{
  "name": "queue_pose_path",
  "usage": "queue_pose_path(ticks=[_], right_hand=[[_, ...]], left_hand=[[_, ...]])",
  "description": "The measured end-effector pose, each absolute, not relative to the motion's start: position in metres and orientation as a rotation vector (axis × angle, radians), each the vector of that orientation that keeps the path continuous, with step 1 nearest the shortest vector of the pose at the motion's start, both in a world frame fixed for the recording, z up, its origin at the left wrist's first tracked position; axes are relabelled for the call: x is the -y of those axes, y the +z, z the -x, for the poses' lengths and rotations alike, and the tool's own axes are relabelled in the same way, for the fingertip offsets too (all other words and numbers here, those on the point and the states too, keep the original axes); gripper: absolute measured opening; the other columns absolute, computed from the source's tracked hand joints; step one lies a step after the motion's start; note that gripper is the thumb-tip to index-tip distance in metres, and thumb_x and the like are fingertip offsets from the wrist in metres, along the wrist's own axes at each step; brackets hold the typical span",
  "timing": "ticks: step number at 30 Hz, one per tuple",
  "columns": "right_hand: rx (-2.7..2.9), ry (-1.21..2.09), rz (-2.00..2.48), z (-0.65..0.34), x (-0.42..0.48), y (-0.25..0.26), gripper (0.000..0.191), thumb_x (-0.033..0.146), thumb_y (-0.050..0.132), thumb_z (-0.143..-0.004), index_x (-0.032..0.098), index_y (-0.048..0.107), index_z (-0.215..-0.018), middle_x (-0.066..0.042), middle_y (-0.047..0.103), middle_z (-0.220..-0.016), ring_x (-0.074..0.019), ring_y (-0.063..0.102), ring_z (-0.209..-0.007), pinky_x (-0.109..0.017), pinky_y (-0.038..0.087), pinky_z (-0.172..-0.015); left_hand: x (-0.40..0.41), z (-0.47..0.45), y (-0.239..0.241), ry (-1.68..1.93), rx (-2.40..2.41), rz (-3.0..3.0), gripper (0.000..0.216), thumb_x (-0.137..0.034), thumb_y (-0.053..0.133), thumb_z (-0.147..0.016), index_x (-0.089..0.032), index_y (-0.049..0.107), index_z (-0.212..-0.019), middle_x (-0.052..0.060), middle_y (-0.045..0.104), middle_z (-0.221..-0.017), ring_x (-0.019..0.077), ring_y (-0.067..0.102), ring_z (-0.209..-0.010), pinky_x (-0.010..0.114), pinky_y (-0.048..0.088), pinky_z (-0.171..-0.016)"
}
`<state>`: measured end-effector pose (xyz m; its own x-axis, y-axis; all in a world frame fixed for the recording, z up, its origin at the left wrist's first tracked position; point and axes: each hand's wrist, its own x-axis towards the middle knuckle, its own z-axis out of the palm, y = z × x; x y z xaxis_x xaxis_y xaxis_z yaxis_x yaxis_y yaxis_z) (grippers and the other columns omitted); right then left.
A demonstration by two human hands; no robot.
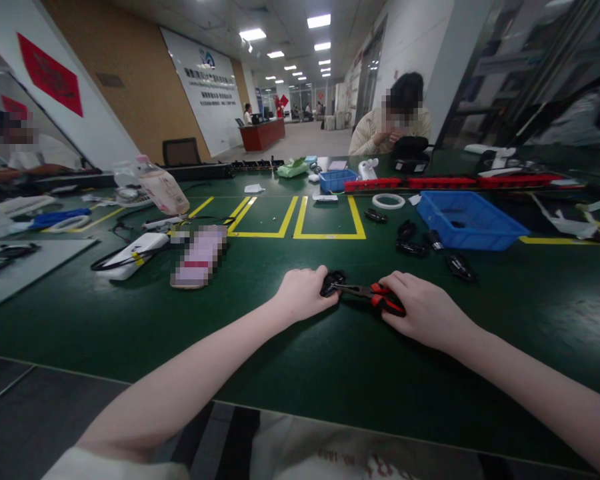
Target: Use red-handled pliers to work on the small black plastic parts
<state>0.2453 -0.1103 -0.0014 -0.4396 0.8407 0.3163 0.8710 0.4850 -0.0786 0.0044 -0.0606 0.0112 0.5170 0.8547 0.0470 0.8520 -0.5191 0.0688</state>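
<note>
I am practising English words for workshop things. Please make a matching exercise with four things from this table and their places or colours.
1. pliers
2. small black part
3. large bin
4. ring

a. white, beside the red strip
b. at the left hand
c. blue
d. in the right hand

Pairs: 1-d, 2-b, 3-c, 4-a.

Rectangular white ceiling light panels (319, 21) shine brightly, yet the dark green matte table (330, 360) looks dim — a pale glare patch near its right edge. Wide-angle bending warps the edges; distant background soft.
</note>
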Motion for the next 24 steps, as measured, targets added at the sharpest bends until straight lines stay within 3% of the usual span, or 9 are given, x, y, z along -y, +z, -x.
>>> queue_pose_path(ticks=[10,24], right_hand=[[2.47,-0.219,1.544,-0.232,0.094,0.005,0.035,0.03,0.06,-0.078,0.017,0.06,-0.111,-0.011,0.068,-0.103,-0.0263,0.064,-0.092,-0.038,0.051,-0.078],[2.49,-0.205,1.694,-0.202,0.079,0.013,0.019,0.027,0.059,-0.081,0.019,0.06,-0.098,-0.01,0.07,-0.093,-0.0242,0.065,-0.084,-0.037,0.049,-0.076]], left_hand=[[0.057,-0.008,0.011,0.165,-1.655,-2.554,0.035,-0.051,0.049,-0.093,-0.019,0.058,-0.101,0.009,0.075,-0.091,0.0297,0.073,-0.086,0.033,0.052,-0.069],[0.05,-0.001,0.011,0.178,-1.704,-2.48,0.032,-0.05,0.053,-0.093,-0.019,0.055,-0.103,0.008,0.075,-0.096,0.0286,0.073,-0.088,0.033,0.053,-0.07]])
